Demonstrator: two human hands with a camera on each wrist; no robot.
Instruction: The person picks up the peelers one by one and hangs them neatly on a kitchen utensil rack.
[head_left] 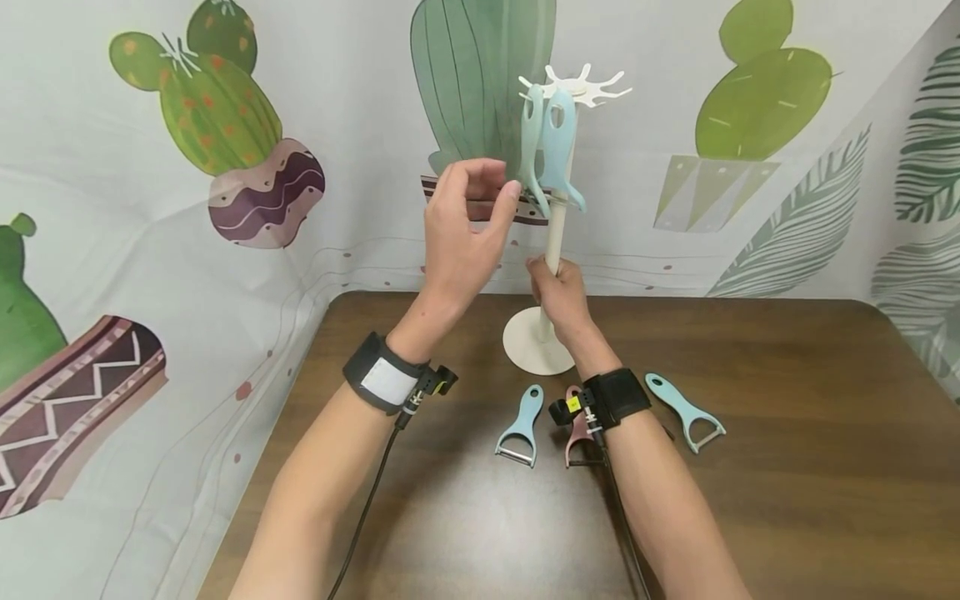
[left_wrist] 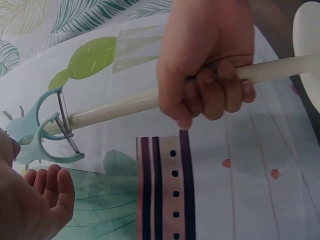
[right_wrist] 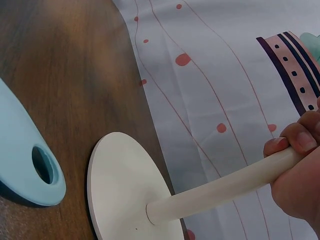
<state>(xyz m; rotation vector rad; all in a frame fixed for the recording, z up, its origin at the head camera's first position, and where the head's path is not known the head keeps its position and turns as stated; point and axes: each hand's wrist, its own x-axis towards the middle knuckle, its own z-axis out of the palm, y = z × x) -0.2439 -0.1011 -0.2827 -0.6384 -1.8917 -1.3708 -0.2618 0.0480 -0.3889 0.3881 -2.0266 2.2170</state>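
Observation:
A cream stand with a round base (head_left: 525, 343) and a ring of hooks (head_left: 581, 86) on top rises from the far side of the table. My right hand (head_left: 564, 296) grips its post (left_wrist: 115, 108) low down, fingers wrapped round it. A pale green peeler (head_left: 530, 137) and a light blue peeler (head_left: 558, 142) hang from the hooks by their handle holes, blades downward. Just left of the green one is my left hand (head_left: 468, 217), thumb and bent fingers spread apart with a gap between them. In the left wrist view its fingertips (left_wrist: 65, 182) are beside the hanging peelers.
On the brown table (head_left: 810, 483) lie a blue peeler (head_left: 525, 427) left of my right wrist, a pink peeler (head_left: 576, 433) partly hidden beneath that wrist, and another blue peeler (head_left: 684, 411) to the right. A cactus-print cloth (head_left: 360, 167) hangs behind the table.

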